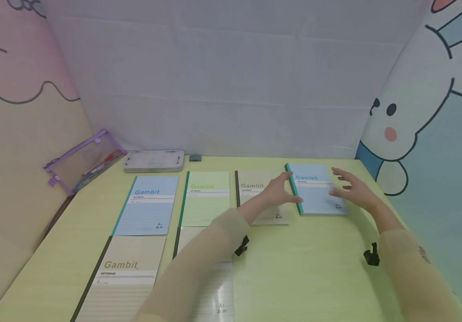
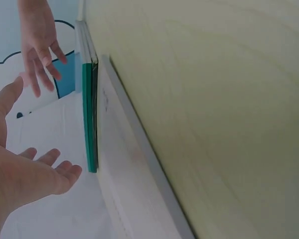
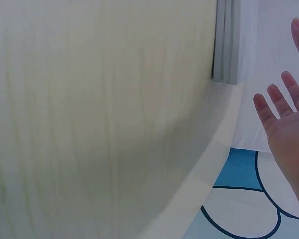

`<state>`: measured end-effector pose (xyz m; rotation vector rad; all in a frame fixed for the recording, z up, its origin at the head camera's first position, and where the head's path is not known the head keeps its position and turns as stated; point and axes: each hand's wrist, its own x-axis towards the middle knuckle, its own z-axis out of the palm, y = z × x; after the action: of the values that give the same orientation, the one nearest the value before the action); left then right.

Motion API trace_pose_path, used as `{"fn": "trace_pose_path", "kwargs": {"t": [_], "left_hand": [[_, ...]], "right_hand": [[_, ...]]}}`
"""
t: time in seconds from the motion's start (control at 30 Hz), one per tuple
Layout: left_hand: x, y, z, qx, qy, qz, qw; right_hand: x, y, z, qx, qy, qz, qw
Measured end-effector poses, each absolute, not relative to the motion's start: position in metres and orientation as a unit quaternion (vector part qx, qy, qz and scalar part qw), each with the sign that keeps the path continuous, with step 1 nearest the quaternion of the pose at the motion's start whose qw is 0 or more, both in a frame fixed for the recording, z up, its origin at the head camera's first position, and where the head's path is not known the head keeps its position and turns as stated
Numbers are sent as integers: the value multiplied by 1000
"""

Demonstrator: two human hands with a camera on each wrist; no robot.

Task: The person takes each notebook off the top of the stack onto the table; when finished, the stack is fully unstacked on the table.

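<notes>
A blue Gambit notebook [image 1: 315, 197] with a teal spine lies at the back right of the table, on top of a small stack whose layered edges [image 3: 226, 45] show in the right wrist view. My left hand [image 1: 276, 191] is at its spine side, thumb and fingers spread apart, fingertips right at the spine in the head view. On the other side my right hand [image 1: 353, 190] hovers by the notebook's right edge with fingers spread and nothing in them. A beige notebook [image 1: 269, 217] with a dark spine lies partly hidden under my left hand.
To the left lie a green notebook [image 1: 204, 210], another blue notebook [image 1: 144, 214] and a beige one [image 1: 130, 295]; my left sleeve covers parts of others. At the back stand a pale flat case [image 1: 154, 161], a small dark block [image 1: 195, 158] and a purple-edged pen pouch [image 1: 90, 156].
</notes>
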<state>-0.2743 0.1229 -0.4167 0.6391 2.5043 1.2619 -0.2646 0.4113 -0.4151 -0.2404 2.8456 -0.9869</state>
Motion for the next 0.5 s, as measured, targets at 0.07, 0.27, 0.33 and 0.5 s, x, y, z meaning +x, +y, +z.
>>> {"fn": "trace_pose_path", "kwargs": {"t": [0.07,0.27,0.33,0.5], "left_hand": [[-273,132,-423,206,861,442,147],[-267,149,-432,181,854,453,182],[-265,151,-432,178,855,450,184],[-264,153,-433,176,870,425,175]], "right_hand": [[-266,415,-421,-75,940,-323,81],[-269,422,-435,-54,941,-306,132],[-271,423,-440,-50,944,-294,140],[-274,425,-447,-53,954,-261,137]]}}
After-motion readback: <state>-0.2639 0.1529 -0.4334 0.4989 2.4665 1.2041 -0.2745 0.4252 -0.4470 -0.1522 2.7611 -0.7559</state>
